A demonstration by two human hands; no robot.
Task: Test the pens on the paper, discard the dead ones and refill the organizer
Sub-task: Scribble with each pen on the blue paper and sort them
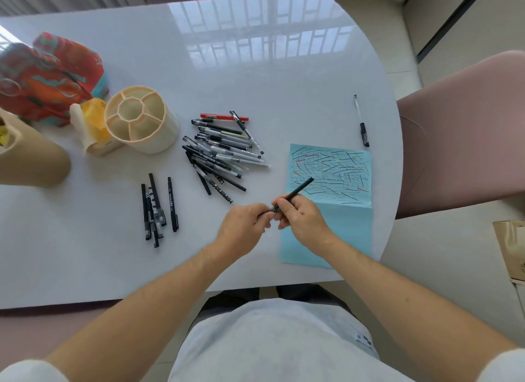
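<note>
My right hand (301, 216) grips a black pen (299, 189) by its lower barrel, its far end slanting up over the blue paper (329, 211). My left hand (244, 225) pinches the pen's near end, where the cap or tip sits; which of the two is hidden by my fingers. The upper half of the paper is covered in black and red test strokes. A heap of several pens (221, 154) lies left of the paper. A smaller group of black pens (157, 208) lies further left. The beige organizer (142, 120) stands with its compartments empty.
A lone pen with a clear barrel (361, 120) lies at the table's right edge. A patterned red bag (48, 74), a yellow box (95, 123) and a tan cylinder (31, 157) crowd the left. A pink chair (466, 131) stands to the right.
</note>
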